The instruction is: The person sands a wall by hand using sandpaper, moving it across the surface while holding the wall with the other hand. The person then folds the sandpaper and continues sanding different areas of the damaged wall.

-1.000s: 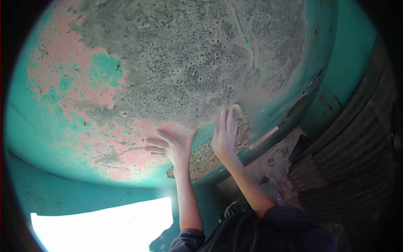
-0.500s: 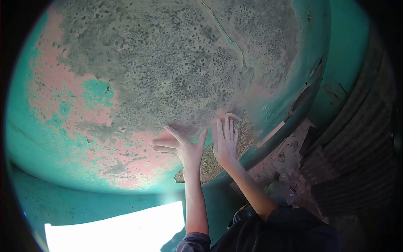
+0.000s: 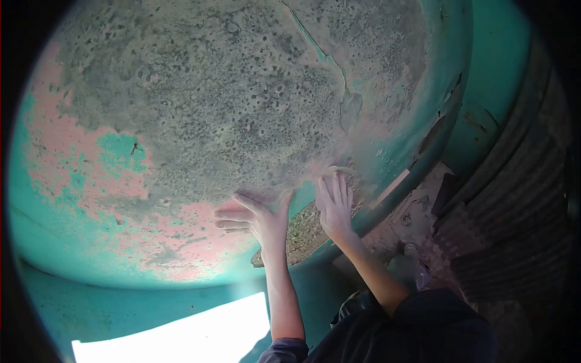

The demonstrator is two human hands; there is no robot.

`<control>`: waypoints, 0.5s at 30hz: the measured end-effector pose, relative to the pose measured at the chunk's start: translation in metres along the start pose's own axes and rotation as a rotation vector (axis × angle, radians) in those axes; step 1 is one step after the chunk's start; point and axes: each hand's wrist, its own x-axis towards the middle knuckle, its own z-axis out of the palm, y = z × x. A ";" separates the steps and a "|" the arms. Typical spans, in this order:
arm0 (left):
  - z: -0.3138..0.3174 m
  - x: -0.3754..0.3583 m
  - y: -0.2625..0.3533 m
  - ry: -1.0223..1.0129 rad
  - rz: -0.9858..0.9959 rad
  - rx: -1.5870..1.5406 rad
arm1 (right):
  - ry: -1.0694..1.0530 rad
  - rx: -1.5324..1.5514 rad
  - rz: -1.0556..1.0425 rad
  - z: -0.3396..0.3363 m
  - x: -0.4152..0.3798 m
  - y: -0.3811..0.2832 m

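Note:
In the head view, my left hand (image 3: 261, 222) lies against a curved wall (image 3: 242, 103), its fingers and thumb spread wide and holding nothing. To its right, my right hand (image 3: 336, 209) presses with long, close-set fingers on a thin pale sheet (image 3: 340, 169), whose curved edge shows past the fingertips. Most of the sheet is hidden under the fingers, and its kind cannot be made out. Both hands look dusty. Around them the wall shows bare grey plaster, pink patches and teal paint. A rough brown broken patch (image 3: 302, 236) sits between and below the hands.
A crack (image 3: 321, 51) runs down the grey plaster. At the right, the wall has a chipped teal edge (image 3: 433, 142), with dark corrugated sheeting (image 3: 502, 242) beyond. Rubble (image 3: 408, 221) lies below. A bright opening (image 3: 181, 333) is at the lower left.
My right hand has moved slightly right along the wall, and the pale sheet has moved with it. My left hand stays spread on the wall, slightly lower in view. The view has shifted a little.

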 end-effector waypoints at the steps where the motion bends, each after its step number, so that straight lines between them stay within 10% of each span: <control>1: 0.000 0.002 0.001 0.001 0.001 -0.003 | 0.002 -0.002 0.000 -0.003 0.007 -0.001; 15: 0.002 -0.003 0.000 -0.027 -0.030 -0.006 | 0.074 -0.007 -0.021 -0.005 0.019 -0.015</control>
